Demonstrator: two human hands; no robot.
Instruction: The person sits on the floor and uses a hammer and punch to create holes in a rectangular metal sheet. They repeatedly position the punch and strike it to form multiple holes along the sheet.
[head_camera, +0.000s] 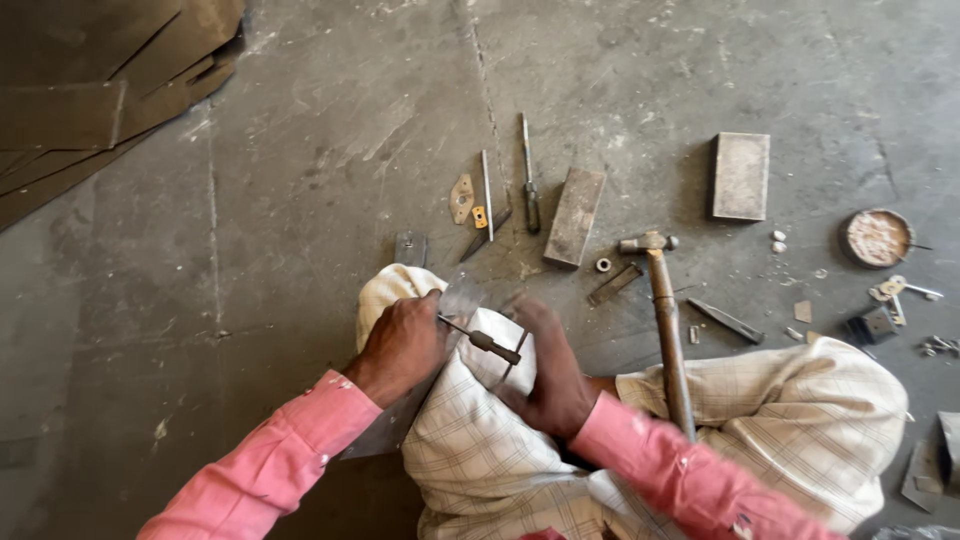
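I sit on a concrete floor in pale checked trousers and pink sleeves. My left hand (402, 343) grips a thin grey metal sheet piece (462, 296) that rests across my left knee. My right hand (548, 372) is blurred and closed around the dark handle of a small screwdriver-like tool (486, 343), whose thin shaft points toward the sheet at my left hand. A ball-peen hammer (664, 320) lies across my right leg, its head on the floor.
On the floor ahead lie a screwdriver (528, 185), a thin rod (486, 180), a small tan plate (461, 199), two metal blocks (574, 216) (741, 175), a round tin (877, 237), keys (898, 288) and small parts. Dark sheets (90, 90) are stacked at the upper left.
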